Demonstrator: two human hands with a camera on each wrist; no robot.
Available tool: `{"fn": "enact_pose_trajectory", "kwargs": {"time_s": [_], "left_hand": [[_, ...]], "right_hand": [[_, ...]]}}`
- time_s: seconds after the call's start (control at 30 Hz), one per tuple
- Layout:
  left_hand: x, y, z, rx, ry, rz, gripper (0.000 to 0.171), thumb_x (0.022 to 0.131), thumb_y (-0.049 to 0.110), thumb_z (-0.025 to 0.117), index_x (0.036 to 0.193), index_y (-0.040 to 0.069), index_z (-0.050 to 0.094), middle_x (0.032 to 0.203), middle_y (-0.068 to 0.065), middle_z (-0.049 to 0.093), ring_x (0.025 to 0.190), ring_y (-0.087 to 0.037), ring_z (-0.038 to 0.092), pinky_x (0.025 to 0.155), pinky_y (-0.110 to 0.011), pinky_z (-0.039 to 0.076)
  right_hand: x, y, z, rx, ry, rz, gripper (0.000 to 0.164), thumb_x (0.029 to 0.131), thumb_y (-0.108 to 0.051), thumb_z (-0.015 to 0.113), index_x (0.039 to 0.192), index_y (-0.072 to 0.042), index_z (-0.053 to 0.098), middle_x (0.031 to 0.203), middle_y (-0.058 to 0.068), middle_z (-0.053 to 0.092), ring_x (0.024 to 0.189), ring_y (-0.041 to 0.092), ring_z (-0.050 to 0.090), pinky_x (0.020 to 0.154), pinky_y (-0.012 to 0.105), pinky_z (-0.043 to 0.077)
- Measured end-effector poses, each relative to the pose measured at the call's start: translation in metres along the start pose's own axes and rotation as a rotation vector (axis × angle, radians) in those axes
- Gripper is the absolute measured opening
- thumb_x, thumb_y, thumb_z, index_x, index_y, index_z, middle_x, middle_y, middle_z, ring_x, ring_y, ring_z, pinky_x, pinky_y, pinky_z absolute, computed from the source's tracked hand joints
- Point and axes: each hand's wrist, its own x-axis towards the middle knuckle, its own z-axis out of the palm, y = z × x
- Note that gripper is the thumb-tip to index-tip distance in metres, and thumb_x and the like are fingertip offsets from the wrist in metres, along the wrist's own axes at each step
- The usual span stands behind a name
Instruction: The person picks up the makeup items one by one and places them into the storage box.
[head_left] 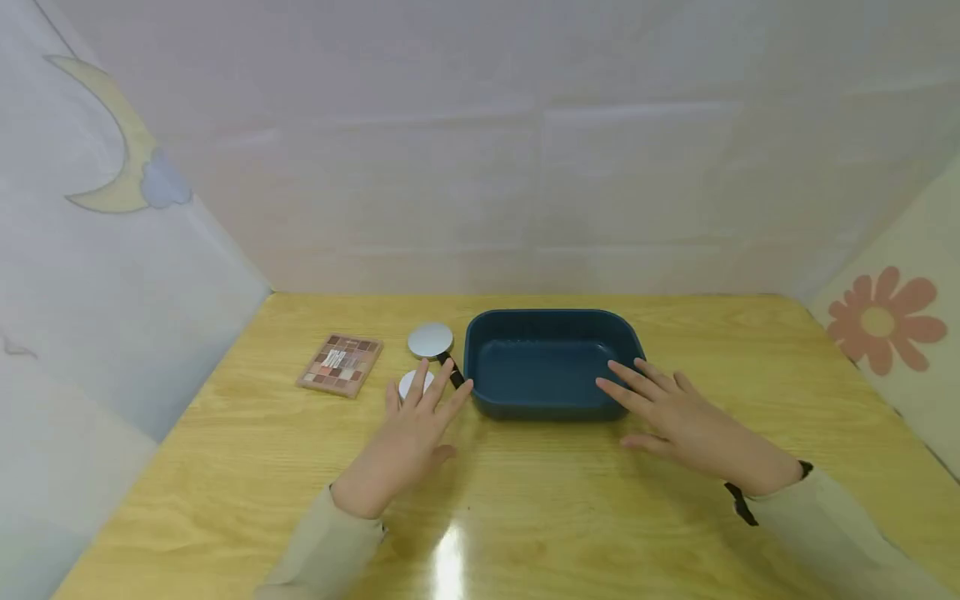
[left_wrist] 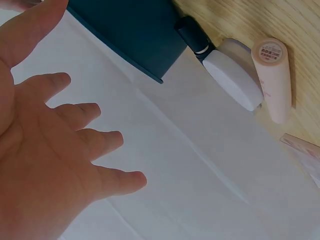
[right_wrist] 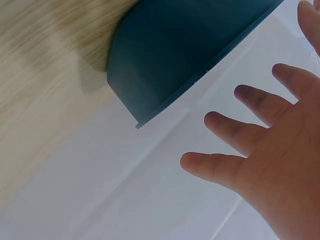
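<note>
Spread fingers of my left hand [head_left: 401,446] hover over the table just in front of a white-topped round item [head_left: 415,384] and a black handle-like piece [head_left: 456,377], overlapping both in the head view. My right hand [head_left: 693,423], also with fingers spread, reaches over the right front corner of a dark blue rectangular bin [head_left: 555,412]. No object is in either hand. Behind the white top lies a silver disc [head_left: 431,339]. In the left wrist view, a peach tube [left_wrist: 274,85] with a labelled end stands beside a white rounded item [left_wrist: 232,79] that meets the black piece.
An eyeshadow palette [head_left: 341,365] lies flat on the wooden table [head_left: 547,517], left of the round items. Pale printed sheets hang behind and at both sides, one with a moon [head_left: 123,137], another with a pink flower [head_left: 885,321].
</note>
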Motion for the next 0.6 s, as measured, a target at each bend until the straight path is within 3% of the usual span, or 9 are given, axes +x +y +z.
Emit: {"fn": "enact_pose_trajectory", "kwargs": {"time_s": [0.43,0.6], "left_hand": [[-0.005,-0.010,0.001,-0.066,-0.010,-0.033,0.077,0.087,0.016,0.080,0.153,0.007,0.041,0.162,-0.025,0.023,0.149,-0.052,0.014,0.109,-0.077,0.021],[-0.006,-0.013,-0.001,-0.105,-0.013,-0.056,0.076,0.088,0.015,0.078,0.153,0.005,0.041,0.163,-0.026,0.022,0.149,-0.052,0.014,0.108,-0.079,0.019]], "right_hand": [[-0.003,0.002,0.004,-0.064,0.083,-0.023,0.069,0.092,-0.034,0.071,0.149,-0.005,0.046,0.151,0.025,0.044,0.131,0.049,0.047,0.095,0.071,0.043],[-0.001,0.005,0.004,-0.035,0.137,0.026,0.061,0.094,-0.025,0.070,0.146,0.001,0.049,0.146,0.029,0.049,0.126,0.048,0.053,0.096,0.064,0.047]]}}
